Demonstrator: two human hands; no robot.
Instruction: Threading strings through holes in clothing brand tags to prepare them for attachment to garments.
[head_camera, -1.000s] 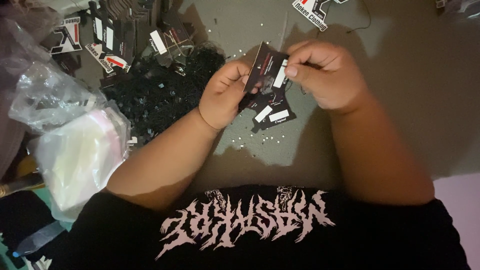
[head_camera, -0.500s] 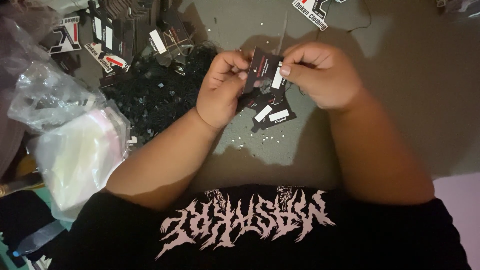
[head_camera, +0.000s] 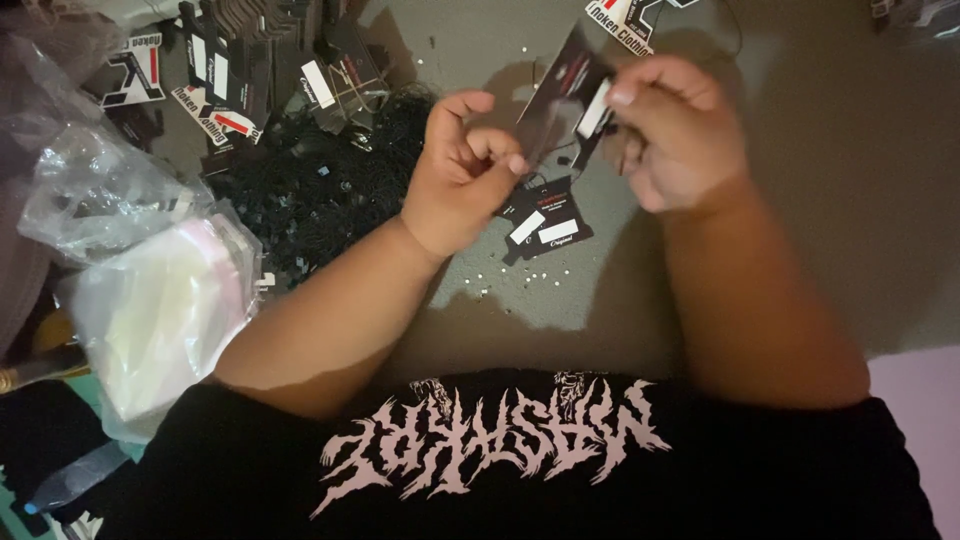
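Observation:
My left hand (head_camera: 465, 170) and my right hand (head_camera: 680, 130) meet over a grey floor, both pinching one dark card tag (head_camera: 570, 85) with a white sticker. My right thumb and fingers hold its upper right edge; my left fingertips pinch its lower left edge, where a thin black string seems to run. Under my hands lie two more dark tags with white labels (head_camera: 545, 220). Several tiny pale beads (head_camera: 520, 280) are scattered on the floor below them.
A heap of black strings (head_camera: 310, 190) lies left of my hands, with a stack of dark card tags (head_camera: 260, 60) behind it. Clear plastic bags (head_camera: 150, 300) sit at the left. More printed tags (head_camera: 625, 15) lie at the top edge.
Both hands have lifted the tag slightly farther from me. My left fingers have closed from a loose grip to a tight pinch at the tag's lower edge.

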